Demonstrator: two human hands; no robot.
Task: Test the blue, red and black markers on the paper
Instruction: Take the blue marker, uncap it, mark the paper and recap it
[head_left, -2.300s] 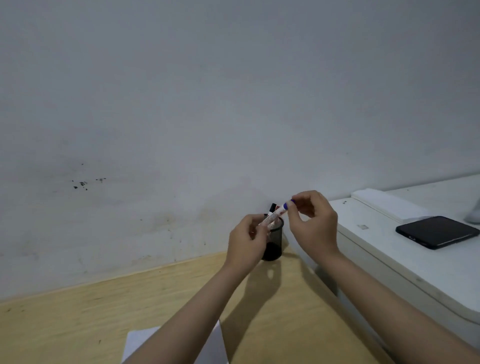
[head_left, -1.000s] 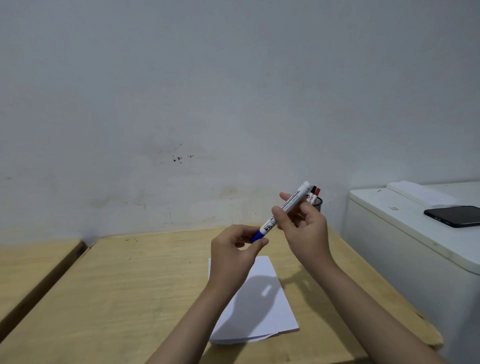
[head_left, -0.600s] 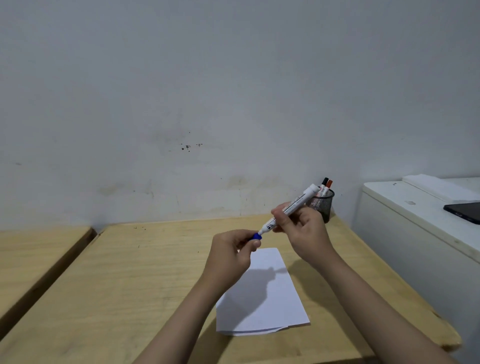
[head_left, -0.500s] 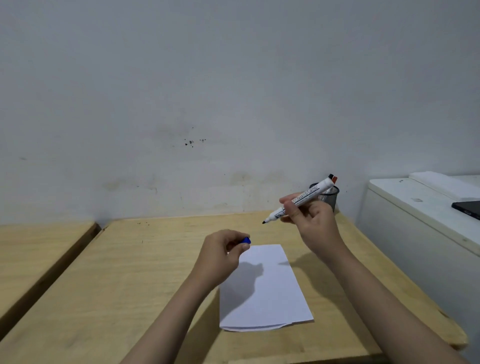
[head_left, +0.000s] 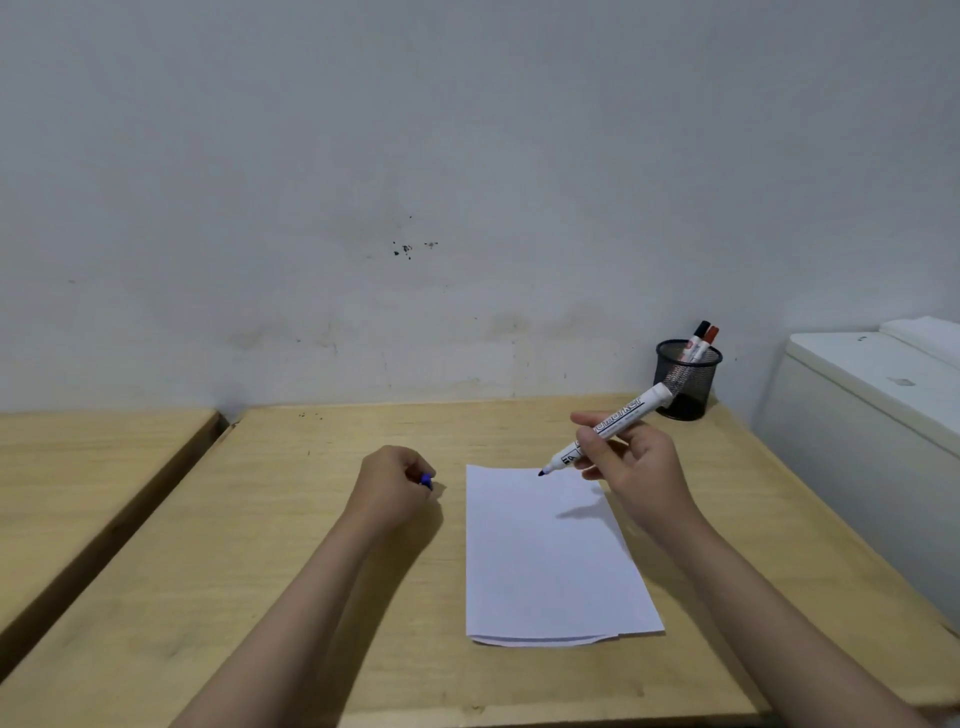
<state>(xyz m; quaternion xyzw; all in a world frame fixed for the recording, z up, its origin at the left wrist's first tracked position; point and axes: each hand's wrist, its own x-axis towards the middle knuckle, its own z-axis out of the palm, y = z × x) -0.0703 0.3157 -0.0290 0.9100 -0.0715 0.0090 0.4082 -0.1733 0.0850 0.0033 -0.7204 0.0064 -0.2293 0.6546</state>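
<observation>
Above paper (head_left: 550, 551): right hand (head_left: 636, 467) grips uncapped blue marker (head_left: 608, 434), barrel print unreadable.

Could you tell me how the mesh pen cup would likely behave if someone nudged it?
The mesh pen cup looks light, so it would probably slide easily. The two markers lean to one side, so it might tip.

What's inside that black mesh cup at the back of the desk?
Two markers stand in the mesh cup, leaning right: one with a black cap, one with a red cap. Their lower ends are dim behind the mesh, so anything else at the bottom cannot be made out.
</observation>
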